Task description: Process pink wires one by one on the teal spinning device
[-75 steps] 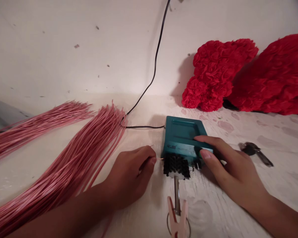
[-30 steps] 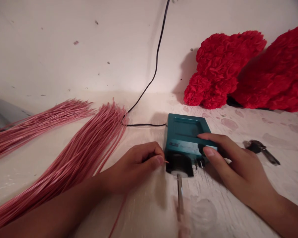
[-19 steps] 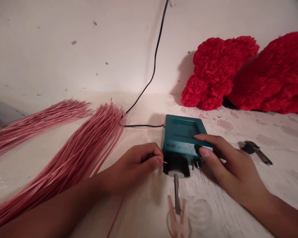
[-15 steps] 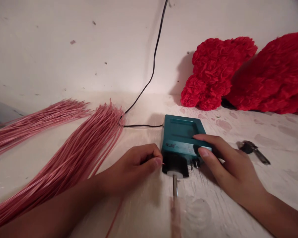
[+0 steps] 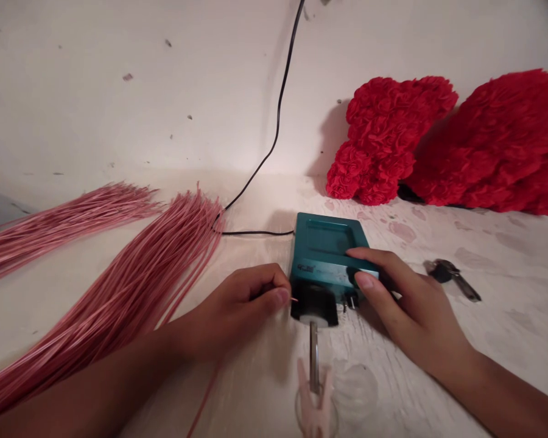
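Note:
My left hand (image 5: 244,310) is closed, thumb and forefinger pinching a thin pink strand (image 5: 205,398). The strand's tip pokes out at the black motor housing (image 5: 314,302) of a teal electric machine (image 5: 329,237). A metal shaft (image 5: 314,350) sticks out from that housing towards me, with a pale pink clothespin (image 5: 315,398) at its end. My right hand (image 5: 415,310) grips the machine's right front edge, thumb on the front face by the knob and forefinger on top. Its other fingers are partly hidden.
Two bundles of pink strands (image 5: 132,274) lie at the left. Red artificial roses (image 5: 379,140) are massed against the wall at right. A black cord (image 5: 278,115) runs down the wall to the machine. Keys (image 5: 452,277) lie right of my right hand; a translucent round object (image 5: 356,389) is beside the clothespin.
The clothespin on the shaft was blurred and now shows sharply. The whole view has shifted slightly; both hands keep nearly the same places at the machine.

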`<state>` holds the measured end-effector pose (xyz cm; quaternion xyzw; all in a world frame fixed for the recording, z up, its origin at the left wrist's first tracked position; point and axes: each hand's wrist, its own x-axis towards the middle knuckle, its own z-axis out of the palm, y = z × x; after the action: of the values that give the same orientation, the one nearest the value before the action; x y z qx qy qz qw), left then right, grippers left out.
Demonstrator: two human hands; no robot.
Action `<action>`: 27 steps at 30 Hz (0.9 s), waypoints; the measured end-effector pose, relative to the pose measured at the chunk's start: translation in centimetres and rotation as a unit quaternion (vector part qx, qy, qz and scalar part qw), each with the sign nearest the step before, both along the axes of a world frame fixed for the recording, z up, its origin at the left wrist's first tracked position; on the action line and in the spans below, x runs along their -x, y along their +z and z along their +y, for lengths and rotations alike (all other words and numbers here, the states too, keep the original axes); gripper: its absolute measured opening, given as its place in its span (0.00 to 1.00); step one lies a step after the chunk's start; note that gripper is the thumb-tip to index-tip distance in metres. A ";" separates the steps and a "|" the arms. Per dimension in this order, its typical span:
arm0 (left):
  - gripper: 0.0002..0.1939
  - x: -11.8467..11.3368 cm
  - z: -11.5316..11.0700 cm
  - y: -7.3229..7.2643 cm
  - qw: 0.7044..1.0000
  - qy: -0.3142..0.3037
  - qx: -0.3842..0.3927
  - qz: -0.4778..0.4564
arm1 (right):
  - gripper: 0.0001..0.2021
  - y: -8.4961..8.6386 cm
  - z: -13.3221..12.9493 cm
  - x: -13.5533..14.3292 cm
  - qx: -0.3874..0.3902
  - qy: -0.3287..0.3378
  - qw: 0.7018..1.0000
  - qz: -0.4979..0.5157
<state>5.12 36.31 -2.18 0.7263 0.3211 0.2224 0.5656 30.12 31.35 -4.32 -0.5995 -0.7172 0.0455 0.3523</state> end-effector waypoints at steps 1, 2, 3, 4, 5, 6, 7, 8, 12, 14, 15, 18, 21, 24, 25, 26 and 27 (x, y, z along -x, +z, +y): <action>0.12 0.0 0.0 0.0 1.000 0.000 -0.001 -0.003 | 0.15 0.0 0.0 0.0 0.001 0.003 1.000 0.000; 0.12 0.0 0.0 -0.1 1.000 -0.001 -0.002 -0.005 | 0.15 0.0 0.0 0.0 0.002 0.005 1.000 0.000; 0.12 0.0 0.0 -0.1 1.000 -0.001 -0.003 -0.005 | 0.15 0.0 0.0 -0.1 0.002 0.008 1.000 0.001; 0.12 0.1 0.0 -0.1 1.000 -0.001 -0.003 -0.004 | 0.15 0.0 0.0 -0.1 0.000 0.009 1.000 0.001; 0.12 0.1 0.0 -0.2 1.000 -0.002 -0.005 -0.002 | 0.15 0.0 0.0 -0.1 -0.001 0.010 1.000 0.002; 0.12 0.1 0.0 -0.2 1.000 -0.001 -0.008 0.001 | 0.15 0.0 0.0 -0.1 -0.001 0.010 1.000 0.002; 0.12 0.2 0.0 -0.2 1.000 -0.001 -0.011 0.002 | 0.14 0.0 0.0 -0.1 0.001 0.009 1.000 0.002; 0.12 0.2 0.0 -0.2 1.000 -0.001 -0.013 0.002 | 0.14 0.0 0.0 -0.1 0.002 0.009 1.000 0.001; 0.12 0.2 0.0 -0.2 1.000 -0.007 -0.009 -0.001 | 0.15 0.0 0.1 -0.1 -0.003 0.009 1.000 -0.002; 0.12 0.2 0.1 -0.2 1.000 -0.008 -0.010 0.002 | 0.15 0.0 0.1 -0.1 -0.009 0.012 1.000 -0.004; 0.12 0.1 0.1 -0.2 1.000 -0.009 -0.013 0.001 | 0.15 0.0 0.1 -0.1 -0.010 0.012 1.000 -0.005; 0.12 0.1 0.1 -0.1 1.000 -0.011 -0.010 0.001 | 0.14 -0.1 0.0 -0.1 -0.013 0.010 1.000 -0.008; 0.13 0.1 0.0 0.0 1.000 -0.011 0.004 0.001 | 0.15 -0.1 0.0 -0.1 -0.015 0.006 1.000 -0.004; 0.13 0.2 -0.1 -0.1 1.000 -0.013 0.010 -0.005 | 0.16 -0.1 0.0 -0.1 -0.015 0.005 1.000 -0.001; 0.13 0.2 -0.1 -0.1 1.000 -0.013 0.010 -0.007 | 0.16 -0.1 0.0 -0.1 -0.014 0.004 1.000 -0.002; 0.13 0.2 -0.1 -0.2 1.000 -0.015 0.009 -0.008 | 0.16 -0.1 0.0 -0.1 -0.012 0.003 1.000 -0.004; 0.12 0.2 0.0 -0.2 1.000 -0.016 0.007 -0.010 | 0.16 -0.1 0.1 -0.1 -0.012 0.003 1.000 -0.007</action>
<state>4.88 36.29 -2.40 0.7254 0.3054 0.2185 0.5769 30.19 31.41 -4.43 -0.5938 -0.7216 0.0338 0.3545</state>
